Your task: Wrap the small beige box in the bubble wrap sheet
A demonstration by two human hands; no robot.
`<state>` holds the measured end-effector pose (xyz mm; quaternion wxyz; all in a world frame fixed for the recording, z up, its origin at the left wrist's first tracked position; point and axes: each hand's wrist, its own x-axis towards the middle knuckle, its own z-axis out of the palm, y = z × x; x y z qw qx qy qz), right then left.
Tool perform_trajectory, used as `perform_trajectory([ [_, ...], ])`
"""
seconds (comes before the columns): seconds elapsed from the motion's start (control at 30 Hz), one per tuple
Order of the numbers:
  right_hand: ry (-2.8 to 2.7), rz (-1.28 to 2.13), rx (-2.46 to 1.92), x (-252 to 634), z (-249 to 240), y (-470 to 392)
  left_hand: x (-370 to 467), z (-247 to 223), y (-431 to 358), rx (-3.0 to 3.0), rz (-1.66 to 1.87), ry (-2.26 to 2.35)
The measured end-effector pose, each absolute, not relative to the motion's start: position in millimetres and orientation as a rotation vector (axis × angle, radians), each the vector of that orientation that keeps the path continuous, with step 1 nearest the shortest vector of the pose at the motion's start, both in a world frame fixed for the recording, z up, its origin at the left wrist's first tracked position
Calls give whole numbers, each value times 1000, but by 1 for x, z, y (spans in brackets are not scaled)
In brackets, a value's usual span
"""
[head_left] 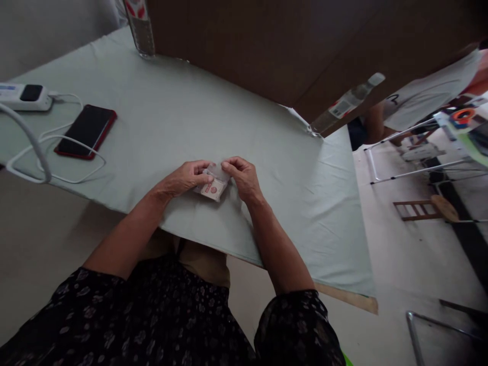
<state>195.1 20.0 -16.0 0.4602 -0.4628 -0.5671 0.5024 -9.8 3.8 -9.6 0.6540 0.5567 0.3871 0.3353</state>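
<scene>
A small cream-coloured packet (212,189) with red print sits low over the cloth-covered table, close to its front edge. Clear plastic film shows around its upper end. My left hand (185,177) grips the packet from the left, its thumb lying on top. On the other side, my right hand (243,178) pinches a piece of the clear plastic film (220,172) between thumb and fingers. What exactly the packet contains cannot be seen.
On the left lie a phone (87,131) in a red case, a white power strip (26,97) and looped white cable. A dark brown panel (244,46) stands at the back, with a bottle (141,30) and another bottle (345,107) against it. Another person (423,96) is at the right.
</scene>
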Motion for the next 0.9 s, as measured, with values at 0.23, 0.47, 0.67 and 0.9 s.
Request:
perform_trajectory([
  [0.23,-1754,750,-1073,193,-14,1,-9,-18,7,1255,826,952],
  [0.47,-2213,154,-1039,198,-8,-15,-7,-17,5,1327,831,978],
  [0.67,-2401,65,-927,203,-5,-29,-5,-9,0,1423,839,1008],
  [0.9,-2032,596,-1108,213,-9,-17,-4,-8,-1,1434,865,1071],
])
